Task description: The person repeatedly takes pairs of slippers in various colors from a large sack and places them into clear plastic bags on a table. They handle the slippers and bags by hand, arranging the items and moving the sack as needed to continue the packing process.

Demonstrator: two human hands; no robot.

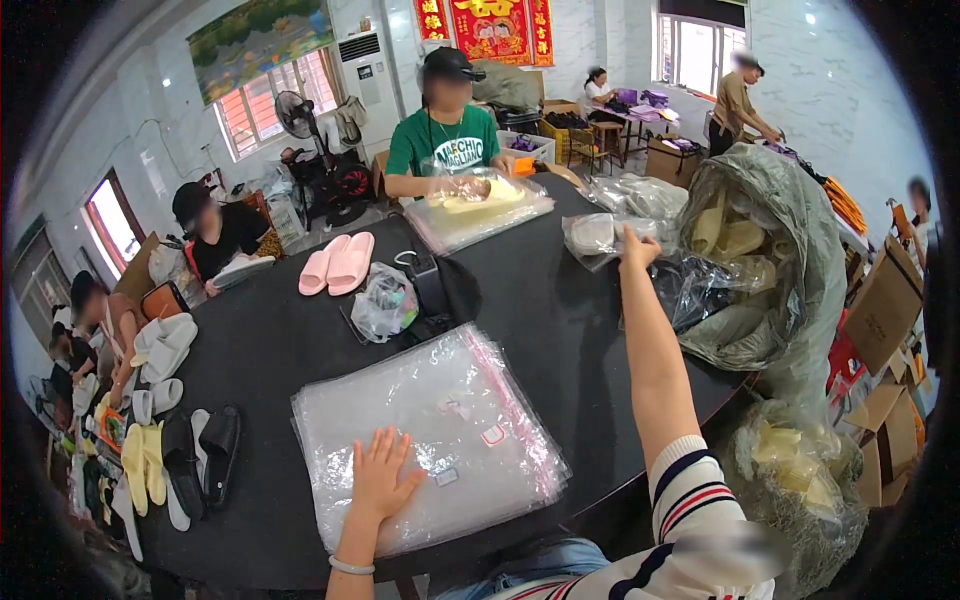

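The bags [390,400] are clear, edged in pink, the table [600,370] black, the sack [765,195] grey-green, one slipper pair [349,265] pink, and the sleeve [688,485] white with navy and red stripes.

A stack of clear plastic bags [400,405] lies flat, slightly askew (pink along its right edge), on the black table [570,325]. Farther off, to the right, is pale bagged footwear [593,237].

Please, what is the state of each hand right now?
Left hand: open, palm down on the clear bags.
Right hand: fingers at a small packet; whether it grips cannot be told.
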